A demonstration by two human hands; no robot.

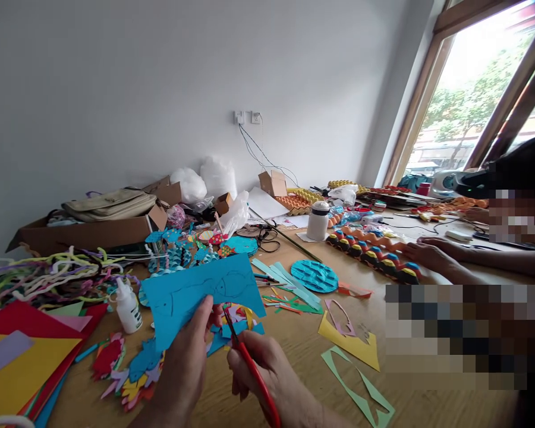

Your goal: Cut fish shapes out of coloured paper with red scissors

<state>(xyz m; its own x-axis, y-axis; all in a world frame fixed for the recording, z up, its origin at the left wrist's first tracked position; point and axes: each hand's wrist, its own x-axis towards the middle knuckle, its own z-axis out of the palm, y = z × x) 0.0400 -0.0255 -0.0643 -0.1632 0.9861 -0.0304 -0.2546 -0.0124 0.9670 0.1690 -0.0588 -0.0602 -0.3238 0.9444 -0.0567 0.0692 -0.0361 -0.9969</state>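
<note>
My left hand grips a blue sheet of paper by its lower edge, thumb on top. Two fish outlines are drawn on the sheet. In my right hand is a pair of scissors with red handles; the dark blades point up near the paper's lower right edge. Whether the blades touch the paper I cannot tell. Below the sheet lie cut paper fish in blue, red and yellow, partly behind my left forearm. More blue scraps lie behind my hands.
A white glue bottle stands left, near coloured paper sheets and pipe cleaners. Paper offcuts lie right. Beyond are a blue textured disc, a white jar and painted egg-carton strips, where another person's hand rests.
</note>
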